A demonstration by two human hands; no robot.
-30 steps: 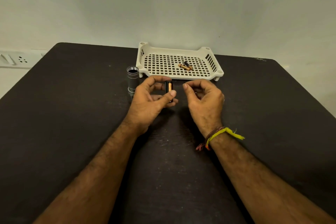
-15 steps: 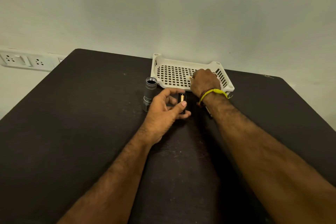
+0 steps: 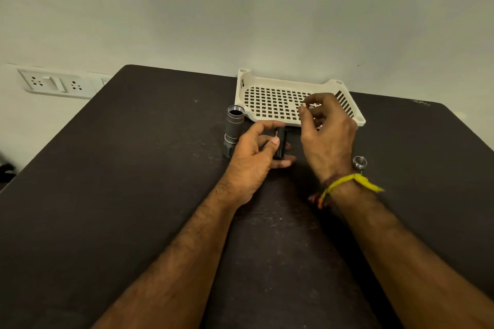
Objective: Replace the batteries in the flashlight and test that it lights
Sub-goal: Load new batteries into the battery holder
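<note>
Black battery holder (image 3: pixel 280 143) upright in left hand (image 3: pixel 250 160) fingers, right hand (image 3: pixel 327 136) fingers pinching battery (image 3: pixel 304 106) — above tray (image 3: pixel 270 104)

Grey metal flashlight body (image 3: pixel 233 129): upright on table, open end up, just left of black cylindrical battery holder (image 3: pixel 280 142), also upright. Small gold-tipped battery (image 3: pixel 304 106): raised above tray. Silver round tail cap (image 3: pixel 359 162): on table, far right.
</note>
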